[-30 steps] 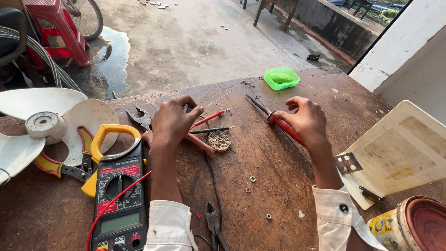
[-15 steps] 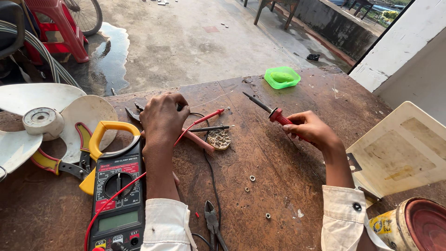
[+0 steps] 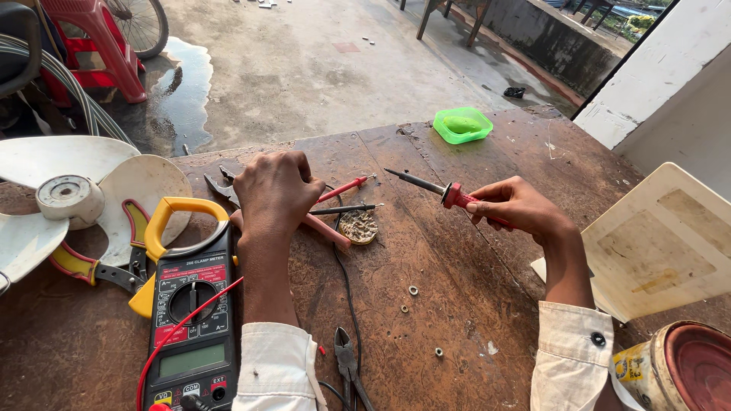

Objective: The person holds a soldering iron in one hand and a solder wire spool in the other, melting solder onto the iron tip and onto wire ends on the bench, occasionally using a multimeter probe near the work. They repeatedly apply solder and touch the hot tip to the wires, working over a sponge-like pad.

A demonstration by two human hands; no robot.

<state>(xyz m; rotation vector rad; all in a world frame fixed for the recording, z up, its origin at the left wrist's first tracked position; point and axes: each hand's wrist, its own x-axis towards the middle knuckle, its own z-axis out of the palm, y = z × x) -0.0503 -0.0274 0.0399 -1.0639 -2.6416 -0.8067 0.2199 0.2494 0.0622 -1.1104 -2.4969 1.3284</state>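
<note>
A worn brown counter (image 3: pixel 457 320) stands outdoors beside wet concrete. The right hand (image 3: pixel 518 207) has its fingers closed around the red handle of a soldering iron (image 3: pixel 445 193), whose long axis runs leftward and toward the far edge, tip raised. The left hand (image 3: pixel 276 190) rests curled over red and black probes (image 3: pixel 343 199) near mid-counter; whether it grips them I cannot tell. A round solder tin (image 3: pixel 359 226) lies between the hands, nearer the left.

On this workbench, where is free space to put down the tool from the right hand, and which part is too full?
Bare wood lies between the right hand holding the soldering iron and the green dish, and nearer, between the forearms, apart from small washers. Crowded: around the left hand, with probes, pliers, clamp meter and fan blade.
</note>
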